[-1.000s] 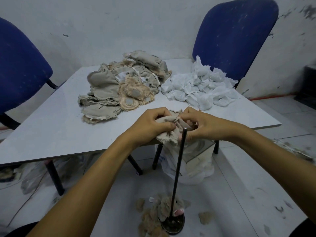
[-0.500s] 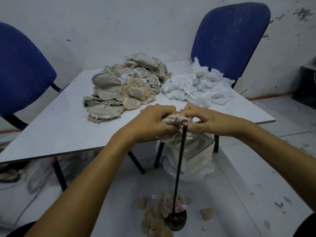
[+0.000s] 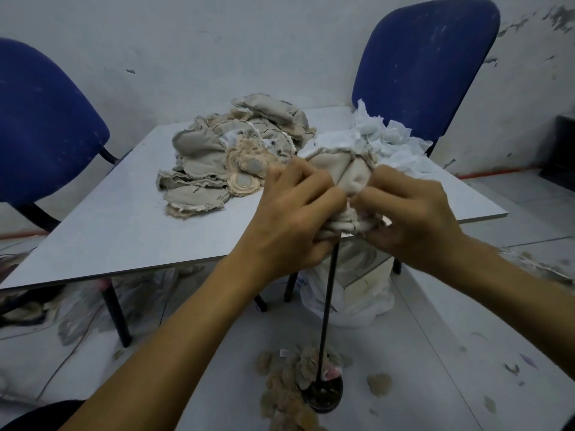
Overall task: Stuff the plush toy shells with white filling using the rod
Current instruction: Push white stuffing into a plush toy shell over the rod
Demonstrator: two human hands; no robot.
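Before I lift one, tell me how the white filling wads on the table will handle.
The white filling looks crumpled and puffy, so probably very light and squashy. It lies in a loose heap on the table, so pieces would likely scatter if pushed. Rolling seems unlikely.

A scuffed white wall with flaking paint stands beyond the fingers. Two blue chairs, one far left and one beyond right, flank a pale table. Below the fingers lies a grey tiled floor.

We find no text, label or number that we can read; blue marks on the plastic bag under the table's near edge are too blurred.
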